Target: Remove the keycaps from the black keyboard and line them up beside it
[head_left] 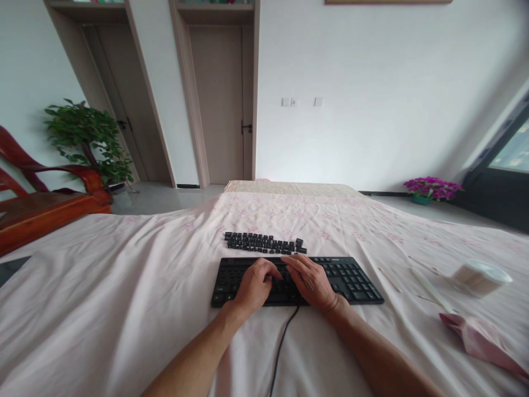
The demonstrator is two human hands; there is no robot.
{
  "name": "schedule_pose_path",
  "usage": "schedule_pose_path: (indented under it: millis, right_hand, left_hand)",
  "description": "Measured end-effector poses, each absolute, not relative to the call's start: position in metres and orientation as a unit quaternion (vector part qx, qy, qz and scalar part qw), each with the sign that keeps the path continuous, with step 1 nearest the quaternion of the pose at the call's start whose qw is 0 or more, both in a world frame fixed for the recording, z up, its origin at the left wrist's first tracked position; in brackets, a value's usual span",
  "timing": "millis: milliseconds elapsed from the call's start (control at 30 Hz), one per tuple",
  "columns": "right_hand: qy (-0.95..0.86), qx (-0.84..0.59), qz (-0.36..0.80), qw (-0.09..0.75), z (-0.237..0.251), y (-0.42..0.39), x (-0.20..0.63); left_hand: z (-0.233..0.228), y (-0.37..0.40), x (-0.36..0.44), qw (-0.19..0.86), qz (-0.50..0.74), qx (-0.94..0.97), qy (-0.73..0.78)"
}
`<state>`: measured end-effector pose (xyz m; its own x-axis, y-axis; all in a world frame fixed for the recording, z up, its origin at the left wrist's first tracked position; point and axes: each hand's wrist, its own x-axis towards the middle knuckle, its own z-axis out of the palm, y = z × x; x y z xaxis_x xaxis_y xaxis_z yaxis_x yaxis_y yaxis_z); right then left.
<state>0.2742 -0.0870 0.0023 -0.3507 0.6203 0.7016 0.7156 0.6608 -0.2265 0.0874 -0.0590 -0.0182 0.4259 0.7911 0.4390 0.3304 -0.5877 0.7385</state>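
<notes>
Far left: red-brown wooden armchair, leafy green potted plant behind it, both off the bed.

Centre: flat black plastic keyboard lies on the pale pink flower-printed bedsheet, long axis running left to right across the view, its thin black cable trailing toward the person.

Left hand rests on the keyboard's middle, fingers curled down onto the keys. Right hand lies just beside it, touching or nearly so, fingers bent onto the same patch. Whether either pinches a key I cannot tell; view too small.

Just beyond the keyboard: a row of loose black keycaps, parallel to it, right hand slightly nearer its end.

Right: thin pale sticks, round white tub, crumpled pink cloth.
</notes>
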Motion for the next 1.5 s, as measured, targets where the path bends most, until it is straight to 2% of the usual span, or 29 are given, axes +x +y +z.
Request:
schedule_pose_path:
  millis: [1500]
  right_hand:
    - [-0.821, -0.408, -0.044, 0.397, -0.0013, -0.0871, 0.2757]
  left_hand:
    - [-0.0200, -0.0590, 0.0887, 0.243, 0.433, 0.782, 0.378]
